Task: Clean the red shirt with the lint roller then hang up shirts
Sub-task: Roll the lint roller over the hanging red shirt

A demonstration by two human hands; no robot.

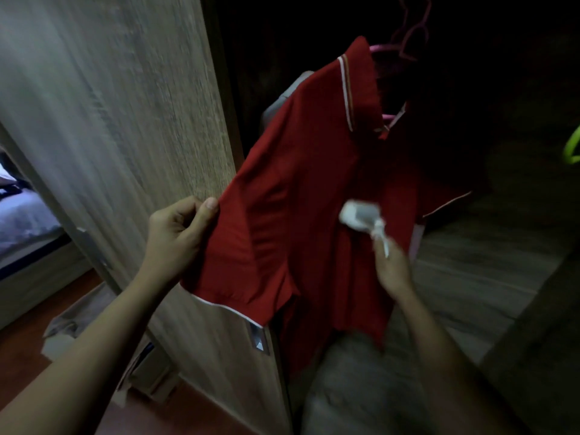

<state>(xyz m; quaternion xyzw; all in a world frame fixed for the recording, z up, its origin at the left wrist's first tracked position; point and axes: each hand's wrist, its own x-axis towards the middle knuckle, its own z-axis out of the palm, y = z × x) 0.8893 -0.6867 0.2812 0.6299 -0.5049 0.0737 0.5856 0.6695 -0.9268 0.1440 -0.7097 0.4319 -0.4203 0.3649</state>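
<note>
Red polo shirt (301,196) hangs on a pink hanger (405,51) inside the dark wardrobe opening, collar up, front toward me. White piping runs along the collar edge and along both sleeve hems.

My left hand (175,233) holds the shirt's nearer sleeve: thumb on top of the cloth, other fingers curled under it, pinching the fabric along its upper edge and pulling the sleeve out sideways, taut, toward the wooden wardrobe door (125,120). The sleeve hem with its white edge lies just below my wrist and overlaps the door's front edge.

My right hand (392,271) grips the handle of the white lint roller (361,215), fingers closed around it (motion blur here; I cannot tell individual fingers apart). The roller head rests against the shirt front, about mid-chest, to the right of the placket line.

Edges and room:
- Left: the door panel stands just beside the stretched sleeve, touching it or nearly so; little clearance on that side.
- Right: the far sleeve hangs into the dark interior, above a wood-grain shelf (486,271) with open surface.
- A green hanger (572,149) shows at the right frame edge, well apart from the shirt.
- Below: the shirt's bottom hem hangs free above grey fabric (361,387).
- Far left, beyond the door: part of a bed (25,221) and reddish floor (47,356).
</note>
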